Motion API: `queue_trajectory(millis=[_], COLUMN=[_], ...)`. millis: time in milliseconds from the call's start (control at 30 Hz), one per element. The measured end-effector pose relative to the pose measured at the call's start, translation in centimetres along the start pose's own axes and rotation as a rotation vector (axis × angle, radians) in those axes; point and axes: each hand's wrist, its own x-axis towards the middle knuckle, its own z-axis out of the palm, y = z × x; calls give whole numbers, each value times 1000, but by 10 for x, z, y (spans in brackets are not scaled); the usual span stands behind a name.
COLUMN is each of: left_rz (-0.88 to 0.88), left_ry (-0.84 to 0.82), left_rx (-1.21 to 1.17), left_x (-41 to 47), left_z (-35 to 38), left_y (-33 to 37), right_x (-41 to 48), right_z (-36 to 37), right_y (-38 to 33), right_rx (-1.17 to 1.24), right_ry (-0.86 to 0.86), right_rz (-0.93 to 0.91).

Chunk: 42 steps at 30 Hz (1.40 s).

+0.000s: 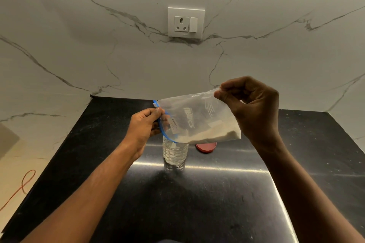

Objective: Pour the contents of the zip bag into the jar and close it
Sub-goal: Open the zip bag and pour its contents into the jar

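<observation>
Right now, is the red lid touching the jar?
Apart. The head view shows the red lid lying on the black counter right of the jar, with bare counter between them.

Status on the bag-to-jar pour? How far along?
Done: red lid is off, lying on the counter beside the open jar. In hand: left hand and right hand tilt the zip bag over the jar's mouth; powder is mostly in the bag. Left: finish pouring, fit lid.
</observation>
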Motion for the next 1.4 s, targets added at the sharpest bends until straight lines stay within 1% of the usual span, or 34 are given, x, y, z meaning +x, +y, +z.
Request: queue_trajectory(millis=[333, 433, 533, 767, 900, 1400], left_rz=[-4, 1, 8, -3, -6, -19], left_ry=[12, 27, 29, 19, 5, -20], left_rx=[-14, -4, 10, -74, -67, -134], left_x=[-5, -5, -5, -6, -9, -5], left_z=[2, 2, 2, 3, 8, 10], left_y=[2, 0, -2, -2, -2, -3], right_x=[6, 8, 8, 12, 9, 14], right_z=[8, 10, 13, 8, 13, 12], right_y=[-7, -6, -6, -7, -11, -14], right_rx=[-50, -54, -79, -134, -165, -193], right_ry=[-23, -15, -37, -14, -53, -65], right_rz=[-51, -24, -42, -96, -165, -204])
